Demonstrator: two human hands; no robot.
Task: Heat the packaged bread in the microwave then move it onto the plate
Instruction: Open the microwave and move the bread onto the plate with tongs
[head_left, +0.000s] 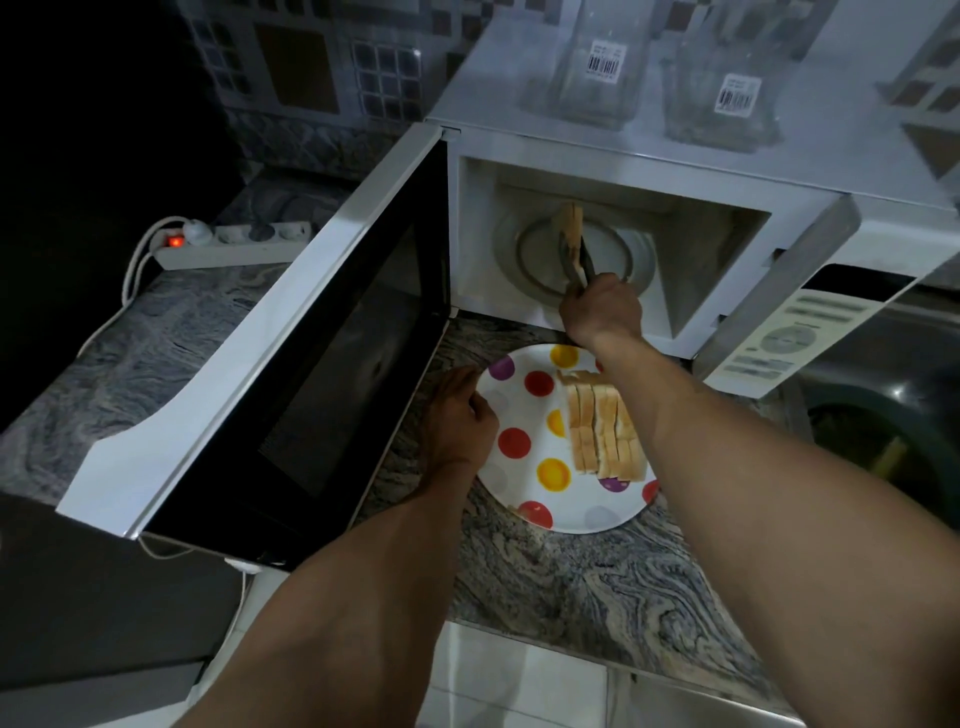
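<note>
Inside the open white microwave oven (613, 171), the right hand (602, 312) is clenched round the handles of dark metal tongs (576, 260), and the tongs' tips pinch a pale tan bread slice (570, 221) held upright above the round glass turntable (524, 249). No wrapper shows on the bread. Just in front of the oven, on the grey marbled stone counter (571, 582), sits a round white plate with red, yellow and purple dots (535, 457); a row of similar bread slices (602, 431) already leans together on its right half. The left hand (457, 415) grips the plate's left rim, fingers curled over the edge, steadying it. The oven door (291, 353) stands swung wide to the left. Further left a white power strip (234, 244) with a glowing red switch lies on the counter, and two clear glass containers (654, 67) with barcode labels stand on the oven's top. Heating looks finished and the transfer well along; this slice may be the last. Next, the slice needs drawing out past the door frame, lowering beside the others, and the tongs eased apart without tipping the row
</note>
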